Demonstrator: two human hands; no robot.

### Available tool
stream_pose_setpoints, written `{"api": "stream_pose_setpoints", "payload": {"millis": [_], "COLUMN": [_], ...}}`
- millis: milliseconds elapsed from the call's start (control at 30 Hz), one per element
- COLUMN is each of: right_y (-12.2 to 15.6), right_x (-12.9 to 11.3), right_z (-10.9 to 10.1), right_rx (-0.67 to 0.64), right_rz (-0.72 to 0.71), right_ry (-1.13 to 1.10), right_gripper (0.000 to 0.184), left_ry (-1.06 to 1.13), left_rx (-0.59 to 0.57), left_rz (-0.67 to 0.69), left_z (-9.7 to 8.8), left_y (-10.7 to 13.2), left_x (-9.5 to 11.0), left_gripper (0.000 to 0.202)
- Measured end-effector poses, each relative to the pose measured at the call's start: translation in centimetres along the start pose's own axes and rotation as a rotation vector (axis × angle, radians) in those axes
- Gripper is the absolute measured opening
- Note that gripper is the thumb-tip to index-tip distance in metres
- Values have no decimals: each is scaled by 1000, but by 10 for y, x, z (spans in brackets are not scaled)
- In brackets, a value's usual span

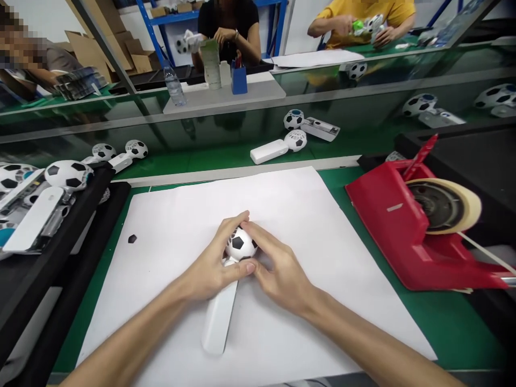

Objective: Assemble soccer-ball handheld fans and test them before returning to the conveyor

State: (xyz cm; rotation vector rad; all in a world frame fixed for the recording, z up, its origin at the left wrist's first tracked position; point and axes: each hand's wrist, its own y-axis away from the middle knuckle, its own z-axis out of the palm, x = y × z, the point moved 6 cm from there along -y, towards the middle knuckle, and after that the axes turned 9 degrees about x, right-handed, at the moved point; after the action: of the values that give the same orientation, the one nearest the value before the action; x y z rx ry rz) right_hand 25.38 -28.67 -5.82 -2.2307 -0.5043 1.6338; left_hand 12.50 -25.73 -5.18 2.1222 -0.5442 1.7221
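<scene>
A white handheld fan (220,317) with a football-patterned head (241,243) lies on a large white paper sheet (169,226), its handle pointing toward me. My left hand (215,263) curves around the left side of the ball head, thumb across its lower edge. From the right, my right hand (280,266) wraps the other side, and the fingertips of both hands meet beyond the ball. The thumbs come together just below it. A small black pentagon piece (133,238) lies on the sheet to the left.
A red tape dispenser (387,231) with a roll stands at the right. Black trays flank the sheet, the left one (80,215) piled with football fan parts (68,174). Beyond, more fans (278,148) lie on the green bench. Across a clear partition, several people sit working.
</scene>
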Motion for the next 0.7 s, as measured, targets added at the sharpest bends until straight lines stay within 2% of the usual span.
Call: {"api": "stream_pose_setpoints", "payload": {"millis": [133, 267, 433, 700], "right_y": [1, 3, 2, 3], "right_x": [0, 0, -3, -6], "right_z": [1, 0, -1, -1], "right_rx": [24, 52, 80, 143], "right_rz": [2, 12, -3, 12], "right_ry": [-8, -22, -51, -27], "right_gripper": [66, 67, 69, 56], "left_ry": [91, 97, 114, 130], "left_rx": [11, 71, 88, 176], "left_rz": [-19, -52, -69, -50], "left_z": [2, 3, 5, 4], "left_y": [3, 4, 5, 4], "left_x": [-2, -3, -2, -4], "left_gripper": [76, 64, 54, 53]}}
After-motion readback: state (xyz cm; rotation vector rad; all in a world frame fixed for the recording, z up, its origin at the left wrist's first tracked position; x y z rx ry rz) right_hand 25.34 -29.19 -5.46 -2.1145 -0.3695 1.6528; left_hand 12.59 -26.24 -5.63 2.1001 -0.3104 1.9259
